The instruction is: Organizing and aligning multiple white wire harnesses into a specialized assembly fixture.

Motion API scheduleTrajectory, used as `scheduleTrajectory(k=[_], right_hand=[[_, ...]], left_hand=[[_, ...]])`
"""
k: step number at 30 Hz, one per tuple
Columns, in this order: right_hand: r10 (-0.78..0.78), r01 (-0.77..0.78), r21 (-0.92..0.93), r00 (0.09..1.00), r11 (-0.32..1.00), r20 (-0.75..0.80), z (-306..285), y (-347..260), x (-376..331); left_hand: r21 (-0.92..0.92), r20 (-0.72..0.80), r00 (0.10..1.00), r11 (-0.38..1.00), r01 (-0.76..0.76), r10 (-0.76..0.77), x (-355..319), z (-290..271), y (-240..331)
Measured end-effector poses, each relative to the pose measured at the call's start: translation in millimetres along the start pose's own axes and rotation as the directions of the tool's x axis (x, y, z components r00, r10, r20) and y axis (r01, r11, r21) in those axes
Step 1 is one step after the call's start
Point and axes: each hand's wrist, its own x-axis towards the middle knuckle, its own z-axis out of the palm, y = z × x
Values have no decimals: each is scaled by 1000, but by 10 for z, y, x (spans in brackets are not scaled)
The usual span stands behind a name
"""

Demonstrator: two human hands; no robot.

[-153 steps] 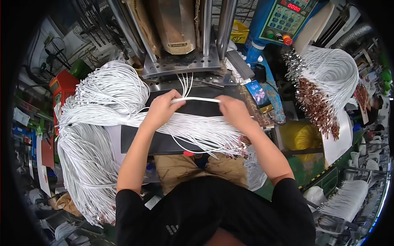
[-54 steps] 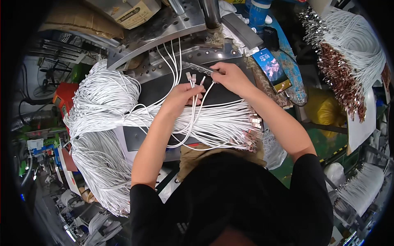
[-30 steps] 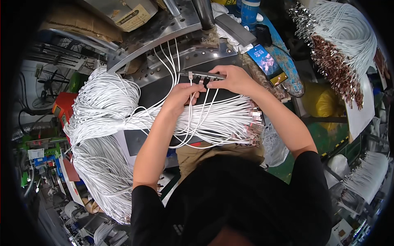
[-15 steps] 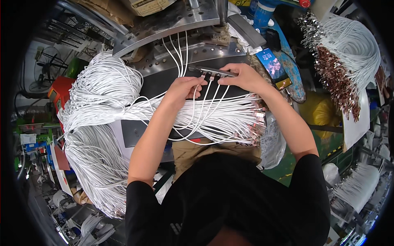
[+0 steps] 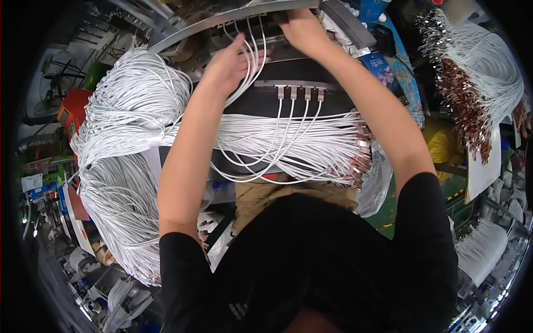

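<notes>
My left hand (image 5: 229,65) is raised beside several white cables (image 5: 256,47) that hang from under the perforated metal plate (image 5: 233,18). Its fingers are stretched out, and the cables pass across them. At the plate's underside is my right hand (image 5: 305,32), its fingertips hidden in shadow there, so whatever they touch cannot be seen. A narrow dark metal bar (image 5: 347,86) lies across the black work surface (image 5: 300,71), apart from both hands. Several cables with flat metal terminals (image 5: 293,93) are lined up along its near edge. Below it spreads a thick bundle of white cables (image 5: 250,136).
Big coils of white cable (image 5: 141,91) are heaped at the left. A phone (image 5: 380,71) rests by the blue worn board (image 5: 404,69) on the right. Another cable bundle with coppery ends (image 5: 463,105) hangs far right. A clear plastic bag (image 5: 375,186) sits near the bundle's ends.
Both hands have let go of the bar and its terminals and moved away from me toward the plate. The bar now lies on the black surface. My left hand has reached the hanging cables.
</notes>
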Motion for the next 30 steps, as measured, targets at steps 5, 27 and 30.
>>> scheduleTrajectory(k=[5, 27, 30], right_hand=[[141, -137, -42, 984, 990, 113, 370, 659, 646], [-105, 131, -156, 981, 979, 164, -705, -152, -709], [-15, 44, -67, 924, 997, 381, -1209, -301, -851]], left_hand=[[128, 51, 999, 992, -6, -1, -136, 217, -22], [840, 422, 624, -23, -543, 658, -1421, -187, -392], [628, 594, 479, -2, -778, 646, -1380, 331, -849]])
